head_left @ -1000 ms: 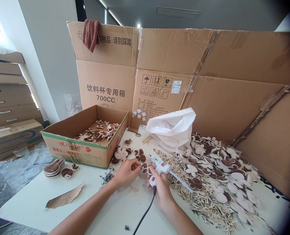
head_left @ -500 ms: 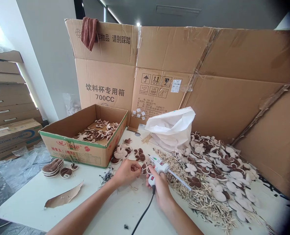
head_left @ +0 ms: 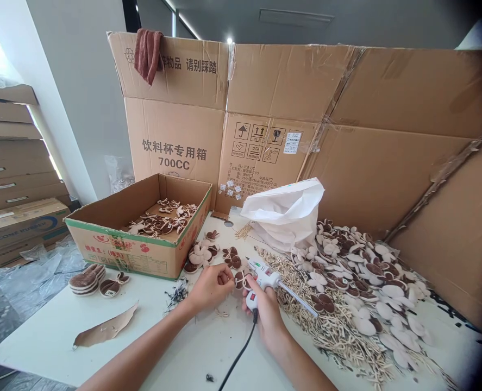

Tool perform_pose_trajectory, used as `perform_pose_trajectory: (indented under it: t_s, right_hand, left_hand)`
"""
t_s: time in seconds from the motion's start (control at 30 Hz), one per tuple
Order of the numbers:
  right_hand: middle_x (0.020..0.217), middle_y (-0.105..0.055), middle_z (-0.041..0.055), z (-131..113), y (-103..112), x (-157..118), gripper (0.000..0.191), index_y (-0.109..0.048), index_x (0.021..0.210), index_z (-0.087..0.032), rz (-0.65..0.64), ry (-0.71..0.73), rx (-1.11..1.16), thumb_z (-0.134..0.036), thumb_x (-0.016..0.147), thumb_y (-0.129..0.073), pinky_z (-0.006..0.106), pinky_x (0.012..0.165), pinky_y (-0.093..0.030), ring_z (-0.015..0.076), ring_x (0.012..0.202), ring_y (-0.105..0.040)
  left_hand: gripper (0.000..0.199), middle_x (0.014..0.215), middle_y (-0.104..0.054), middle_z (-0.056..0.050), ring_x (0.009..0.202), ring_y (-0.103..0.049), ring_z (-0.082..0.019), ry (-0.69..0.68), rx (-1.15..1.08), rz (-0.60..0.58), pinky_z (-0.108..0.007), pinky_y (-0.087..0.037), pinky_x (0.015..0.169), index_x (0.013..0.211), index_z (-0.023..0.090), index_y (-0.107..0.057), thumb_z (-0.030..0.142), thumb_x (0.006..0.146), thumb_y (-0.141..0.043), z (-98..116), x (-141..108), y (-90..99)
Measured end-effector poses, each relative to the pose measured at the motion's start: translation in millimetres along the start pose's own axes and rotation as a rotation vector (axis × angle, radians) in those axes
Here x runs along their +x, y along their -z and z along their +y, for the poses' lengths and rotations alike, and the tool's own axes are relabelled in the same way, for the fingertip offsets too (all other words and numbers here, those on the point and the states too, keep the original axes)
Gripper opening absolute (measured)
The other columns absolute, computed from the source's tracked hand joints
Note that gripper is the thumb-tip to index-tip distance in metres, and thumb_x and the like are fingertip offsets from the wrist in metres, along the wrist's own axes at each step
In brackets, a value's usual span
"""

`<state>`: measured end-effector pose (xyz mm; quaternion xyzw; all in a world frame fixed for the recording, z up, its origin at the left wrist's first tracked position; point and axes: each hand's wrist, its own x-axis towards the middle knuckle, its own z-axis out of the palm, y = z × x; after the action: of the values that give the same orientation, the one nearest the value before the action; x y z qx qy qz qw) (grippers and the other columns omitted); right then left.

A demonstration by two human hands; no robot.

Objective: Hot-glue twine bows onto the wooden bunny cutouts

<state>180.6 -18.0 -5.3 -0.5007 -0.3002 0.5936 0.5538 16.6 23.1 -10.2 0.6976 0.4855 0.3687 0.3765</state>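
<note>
My right hand (head_left: 267, 312) is wrapped round a white glue gun (head_left: 267, 275) with a black cord and a white glue stick at its back. Its thumb also rests on the right edge of a small brown fuzzy piece (head_left: 241, 279) with a cream cord bow. Left of that piece, my left hand (head_left: 211, 287) has its fingers pinched together by the piece's edge; what they grip, if anything, is hidden. Just beyond the hands lie brown petal-shaped pieces (head_left: 231, 257) and a cluster of cream and brown ones (head_left: 202, 253).
An open cardboard box (head_left: 126, 247) at left holds several bow-tied pieces. Cut cords (head_left: 326, 326) and a heap of fabric pieces (head_left: 358, 271) spread at right, behind them a white bag (head_left: 283, 212). Tall cardboard (head_left: 273, 81) walls the back. A brown scrap (head_left: 106, 327) lies front left.
Almost nothing differs. My left fingertips have shifted very slightly beside the brown piece, while my right hand keeps the glue gun in the same place.
</note>
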Motion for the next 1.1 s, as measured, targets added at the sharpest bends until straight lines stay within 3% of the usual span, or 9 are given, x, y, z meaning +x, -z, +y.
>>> perform_pose_trajectory:
  t_s: [0.47, 0.67, 0.9, 1.1]
  right_hand:
    - [0.064, -0.063, -0.0012, -1.5, -1.7, 0.2, 0.037, -0.057, 0.082, -0.022, 0.008, -0.006, -0.013, -0.049, 0.075, -0.082, 0.026, 0.042, -0.034, 0.0146, 0.047, -0.054]
    - [0.064, -0.063, -0.0013, 0.2, -0.2, 1.2, 0.036, -0.057, 0.081, -0.022, 0.005, 0.007, -0.037, -0.050, 0.076, -0.080, 0.027, 0.042, -0.034, 0.0144, 0.046, -0.054]
    - [0.064, -0.063, -0.0014, -0.3, -0.5, 0.7, 0.038, -0.058, 0.081, -0.022, -0.010, 0.006, -0.021, -0.050, 0.074, -0.082, 0.027, 0.043, -0.035, 0.0145, 0.047, -0.053]
    - [0.065, -0.064, -0.0014, 1.0, 0.3, -0.2, 0.038, -0.059, 0.082, -0.023, -0.013, 0.002, -0.016, -0.051, 0.073, -0.082, 0.027, 0.043, -0.035, 0.0142, 0.047, -0.054]
  left_hand:
    - [0.018, 0.062, -0.068, -0.001, 0.057, -0.058, -0.016, 0.033, 0.046, 0.016, -0.025, -0.038, 0.054, 0.086, 0.017, -0.073, 0.027, 0.081, -0.059, 1.4, -0.1, 1.3]
    - [0.022, 0.063, -0.073, -0.003, 0.058, -0.065, -0.019, 0.057, -0.004, -0.058, -0.025, -0.042, 0.055, 0.087, 0.016, -0.073, 0.033, 0.083, -0.060, 0.0, -1.4, 1.7]
    - [0.016, 0.062, -0.070, -0.001, 0.057, -0.064, -0.017, 0.047, 0.019, -0.072, -0.024, -0.041, 0.054, 0.086, 0.017, -0.069, 0.023, 0.080, -0.056, -1.3, -0.2, -0.3]
    - [0.011, 0.065, -0.068, 0.000, 0.060, -0.057, -0.015, 0.001, 0.101, -0.012, -0.023, -0.037, 0.055, 0.078, 0.018, -0.068, 0.019, 0.076, -0.057, -1.6, 0.1, -1.3]
